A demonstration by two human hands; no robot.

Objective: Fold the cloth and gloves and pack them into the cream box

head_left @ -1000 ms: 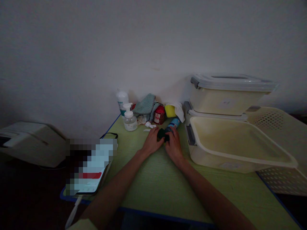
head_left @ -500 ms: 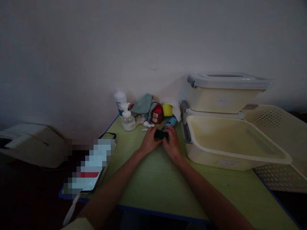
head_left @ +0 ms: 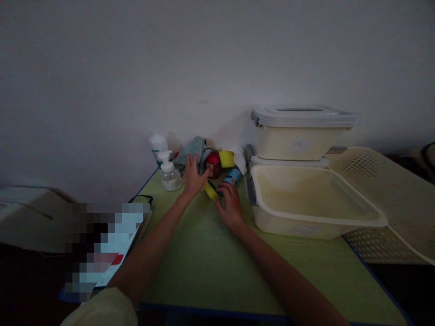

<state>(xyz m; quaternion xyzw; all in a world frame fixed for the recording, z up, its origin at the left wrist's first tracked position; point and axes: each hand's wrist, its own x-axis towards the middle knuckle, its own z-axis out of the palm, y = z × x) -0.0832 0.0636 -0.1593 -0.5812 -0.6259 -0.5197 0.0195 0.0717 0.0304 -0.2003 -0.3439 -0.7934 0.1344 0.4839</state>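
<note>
A yellow sponge with a dark green scouring side [head_left: 211,191] is tilted at the middle of the far half of the table. My right hand [head_left: 231,208] pinches its near right end between thumb and curled fingers. My left hand [head_left: 194,179] is off the sponge, just to its left, with fingers spread and nothing in them. Its fingertips overlap the view of a grey-green patterned cloth [head_left: 193,148] and come near a red jar [head_left: 213,164]. A blue can or tube [head_left: 232,176] lies just beyond my right hand.
A clear pump bottle [head_left: 171,179] and a white bottle [head_left: 158,145] stand at the back left. Another yellow sponge [head_left: 226,159] rests by a white cloth [head_left: 239,158]. At right are an open cream bin [head_left: 319,222], a lidded box [head_left: 299,140] and a perforated basket [head_left: 390,190]. A lit screen [head_left: 118,240] lies left.
My left hand has let go of the sponge and moved left, its fingers opening. The sponge has turned, showing its yellow side, with my right hand still on it. The view has shifted right.
</note>
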